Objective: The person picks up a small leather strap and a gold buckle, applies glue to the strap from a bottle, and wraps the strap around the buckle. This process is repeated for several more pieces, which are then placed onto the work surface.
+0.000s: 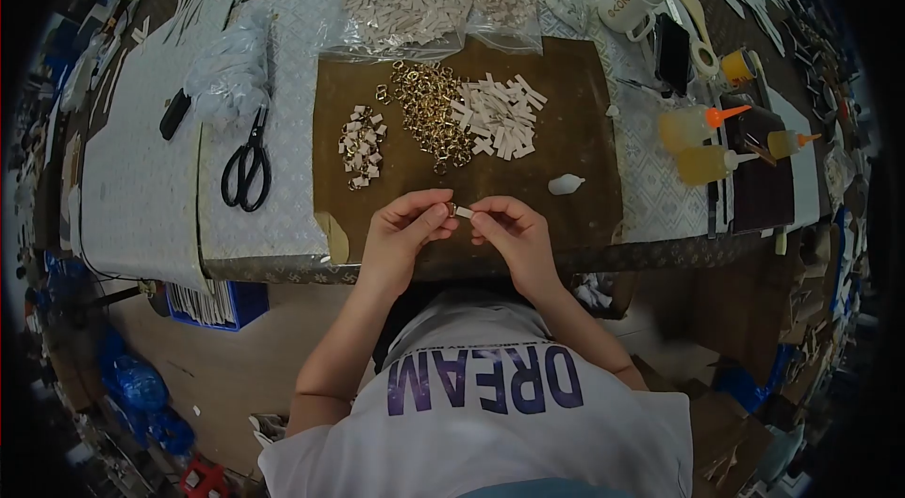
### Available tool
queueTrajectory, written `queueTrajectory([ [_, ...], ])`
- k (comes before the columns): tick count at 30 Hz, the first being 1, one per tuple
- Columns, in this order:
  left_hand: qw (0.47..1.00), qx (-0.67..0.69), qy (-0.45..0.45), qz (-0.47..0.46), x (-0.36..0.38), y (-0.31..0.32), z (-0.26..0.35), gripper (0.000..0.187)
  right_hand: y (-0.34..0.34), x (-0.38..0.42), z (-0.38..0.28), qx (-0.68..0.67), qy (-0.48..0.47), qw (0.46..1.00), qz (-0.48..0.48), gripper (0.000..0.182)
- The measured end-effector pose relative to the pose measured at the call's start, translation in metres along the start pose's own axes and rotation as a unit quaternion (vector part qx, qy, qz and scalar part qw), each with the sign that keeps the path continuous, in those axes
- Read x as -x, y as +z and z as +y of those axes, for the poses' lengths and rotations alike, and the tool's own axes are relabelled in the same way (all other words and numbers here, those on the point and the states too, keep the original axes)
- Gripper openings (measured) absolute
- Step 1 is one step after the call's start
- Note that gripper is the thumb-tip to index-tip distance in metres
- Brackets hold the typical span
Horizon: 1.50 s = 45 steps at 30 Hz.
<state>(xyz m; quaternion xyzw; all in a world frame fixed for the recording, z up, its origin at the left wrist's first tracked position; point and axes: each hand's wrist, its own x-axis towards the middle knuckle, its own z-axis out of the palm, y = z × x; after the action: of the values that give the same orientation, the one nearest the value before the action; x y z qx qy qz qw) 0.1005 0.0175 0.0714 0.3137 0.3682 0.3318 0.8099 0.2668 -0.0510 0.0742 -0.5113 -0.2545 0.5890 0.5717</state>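
One head-worn camera — looking forward and steeply down at the table point(566, 206).

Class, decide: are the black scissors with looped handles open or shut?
Shut. On the black scissors, the blades lie together in one narrow line, and the handle loops sit close together.

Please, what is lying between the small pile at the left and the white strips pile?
In the head view, a heap of golden rings lies between the small pile and the white strips pile.
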Motion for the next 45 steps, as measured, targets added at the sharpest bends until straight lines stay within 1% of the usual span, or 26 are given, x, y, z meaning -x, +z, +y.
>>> queueTrajectory([
  [1,1.0,0.008,0.003,-0.009,0.0,-0.002,-0.001,0.023,0.0,0.001,-0.001,0.0,0.003,1.0,-0.011,0.017],
  [4,0.998,0.032,-0.028,-0.04,0.004,-0.002,0.002,0.023,-0.003,0.001,-0.002,-0.003,0.019,0.999,-0.044,0.017],
  [7,0.991,0.076,-0.076,-0.075,0.006,-0.004,0.004,0.024,-0.006,0.001,-0.003,-0.006,0.049,0.997,-0.066,0.017],
  [10,0.991,0.078,-0.085,-0.075,0.008,-0.001,0.004,0.024,-0.006,0.001,-0.004,-0.017,0.058,0.995,-0.078,0.015],
  [13,0.993,0.055,-0.067,-0.084,0.009,0.0,0.002,0.023,-0.006,0.003,-0.005,0.0,0.034,0.997,-0.074,0.014],
  [16,0.997,-0.017,-0.03,-0.071,0.01,-0.001,0.0,0.02,-0.005,0.006,-0.006,0.047,-0.004,0.996,-0.07,0.014],
  [20,0.992,-0.123,0.027,-0.029,0.015,0.008,0.004,0.018,0.0,0.012,-0.014,0.153,-0.043,0.985,-0.071,0.01],
  [22,0.986,-0.161,0.041,-0.004,0.018,0.012,0.002,0.018,0.0,0.012,-0.013,0.152,-0.027,0.986,-0.057,0.01],
  [25,0.993,-0.104,0.054,-0.016,0.018,0.013,0.001,0.021,-0.001,0.012,-0.01,0.159,-0.024,0.986,-0.046,0.01],
  [26,0.994,-0.098,0.046,-0.025,0.017,0.008,-0.003,0.021,0.0,0.009,-0.008,0.157,-0.031,0.985,-0.057,0.01],
  [27,0.991,-0.126,0.028,-0.041,0.016,0.005,0.001,0.019,0.0,0.008,-0.006,0.133,-0.026,0.989,-0.059,0.009],
  [28,0.994,-0.096,0.014,-0.057,0.015,0.002,0.0,0.017,-0.001,0.007,-0.003,0.109,-0.021,0.992,-0.067,0.009],
  [29,0.993,-0.098,-0.003,-0.066,0.013,-0.002,-0.002,0.018,0.0,0.005,-0.002,0.106,-0.03,0.991,-0.074,0.008],
  [30,0.996,-0.062,-0.022,-0.066,0.013,-0.003,-0.002,0.019,0.0,0.005,-0.002,0.104,-0.036,0.991,-0.077,0.007],
  [32,0.993,-0.073,-0.001,-0.088,0.014,-0.003,0.0,0.02,-0.003,0.004,0.0,0.109,-0.036,0.991,-0.074,0.006],
  [35,0.991,-0.102,0.038,-0.08,0.01,-0.005,-0.007,0.019,-0.001,0.004,-0.003,0.13,-0.057,0.987,-0.076,0.006],
  [36,0.991,-0.113,0.041,-0.065,0.01,-0.003,-0.007,0.018,-0.002,0.004,-0.003,0.139,-0.058,0.986,-0.071,0.006],
  [38,0.99,-0.116,0.051,-0.067,0.008,-0.002,-0.008,0.016,-0.004,0.006,-0.002,0.154,-0.056,0.985,-0.06,0.006],
  [41,0.992,-0.096,0.046,-0.062,0.004,0.001,-0.009,0.016,-0.011,0.011,0.004,0.151,-0.105,0.983,-0.029,0.006],
  [44,0.997,-0.05,0.023,-0.053,0.0,0.002,-0.006,0.019,-0.017,0.025,0.01,0.199,-0.158,0.955,0.151,0.007],
  [45,0.998,-0.032,0.012,-0.051,-0.001,0.001,-0.006,0.02,-0.043,0.026,0.028,0.192,-0.201,0.947,0.163,0.015],
])
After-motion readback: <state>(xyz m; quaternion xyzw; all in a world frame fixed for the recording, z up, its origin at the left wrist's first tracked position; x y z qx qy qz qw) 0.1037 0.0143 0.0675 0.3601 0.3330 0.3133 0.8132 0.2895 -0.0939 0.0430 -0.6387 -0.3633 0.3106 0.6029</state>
